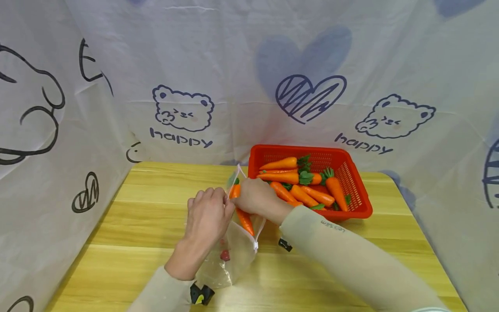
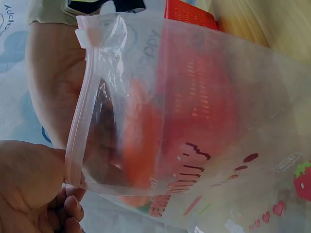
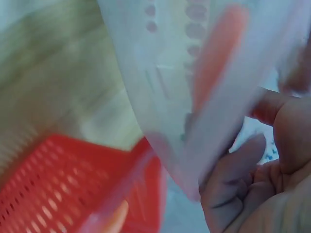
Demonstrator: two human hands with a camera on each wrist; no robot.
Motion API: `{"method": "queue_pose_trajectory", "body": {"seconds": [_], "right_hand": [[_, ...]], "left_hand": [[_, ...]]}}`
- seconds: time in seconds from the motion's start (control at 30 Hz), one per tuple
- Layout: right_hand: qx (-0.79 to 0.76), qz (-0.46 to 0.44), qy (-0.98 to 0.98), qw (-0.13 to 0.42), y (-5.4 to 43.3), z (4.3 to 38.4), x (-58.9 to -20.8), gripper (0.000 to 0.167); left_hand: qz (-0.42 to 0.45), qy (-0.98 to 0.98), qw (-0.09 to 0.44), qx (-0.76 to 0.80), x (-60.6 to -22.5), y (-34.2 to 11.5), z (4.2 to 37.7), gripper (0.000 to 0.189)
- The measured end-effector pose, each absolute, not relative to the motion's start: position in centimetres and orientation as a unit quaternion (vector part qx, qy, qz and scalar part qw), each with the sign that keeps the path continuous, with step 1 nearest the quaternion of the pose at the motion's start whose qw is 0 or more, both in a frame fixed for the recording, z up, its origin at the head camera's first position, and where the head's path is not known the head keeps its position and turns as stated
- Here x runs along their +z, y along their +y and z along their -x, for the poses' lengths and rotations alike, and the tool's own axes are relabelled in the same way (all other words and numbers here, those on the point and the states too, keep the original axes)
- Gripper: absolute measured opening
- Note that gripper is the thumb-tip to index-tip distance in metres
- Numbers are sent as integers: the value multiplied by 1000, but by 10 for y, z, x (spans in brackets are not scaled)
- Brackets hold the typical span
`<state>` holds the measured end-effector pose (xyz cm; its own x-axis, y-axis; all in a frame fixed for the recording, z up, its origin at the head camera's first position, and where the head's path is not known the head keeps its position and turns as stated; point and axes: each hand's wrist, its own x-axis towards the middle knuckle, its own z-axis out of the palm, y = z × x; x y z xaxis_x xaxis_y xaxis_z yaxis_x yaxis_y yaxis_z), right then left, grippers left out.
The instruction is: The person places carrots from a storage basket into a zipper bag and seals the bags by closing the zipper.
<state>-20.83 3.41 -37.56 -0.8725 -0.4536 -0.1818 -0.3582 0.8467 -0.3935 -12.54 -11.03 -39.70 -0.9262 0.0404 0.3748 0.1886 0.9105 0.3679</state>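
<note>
The clear plastic slider bag (image 1: 235, 264) was pinched by the left hand (image 1: 208, 219); a long orange carrot (image 1: 244, 222) was set in its mouth, partly covered by the right hand (image 1: 255, 198), whose grip honestly couldn't be made out.

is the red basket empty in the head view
No, several orange carrots lie in the red basket, some with their green tops showing.

From the head I look forward and down on the clear bag (image 1: 239, 255). My wrist views face it closely; all share the red basket (image 1: 360, 201) beside it.
</note>
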Motion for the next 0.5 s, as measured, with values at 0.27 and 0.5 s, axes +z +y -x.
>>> {"method": "queue_pose_trajectory", "body": {"seconds": [0.27,0.5], "right_hand": [[-153,164,966,128,18,190,-387,36],[-121,147,975,118,29,187,-373,38]], "left_hand": [[28,-959,164,-231,-393,-114,127,12],[7,-961,132,-244,-390,-129,129,12]]}}
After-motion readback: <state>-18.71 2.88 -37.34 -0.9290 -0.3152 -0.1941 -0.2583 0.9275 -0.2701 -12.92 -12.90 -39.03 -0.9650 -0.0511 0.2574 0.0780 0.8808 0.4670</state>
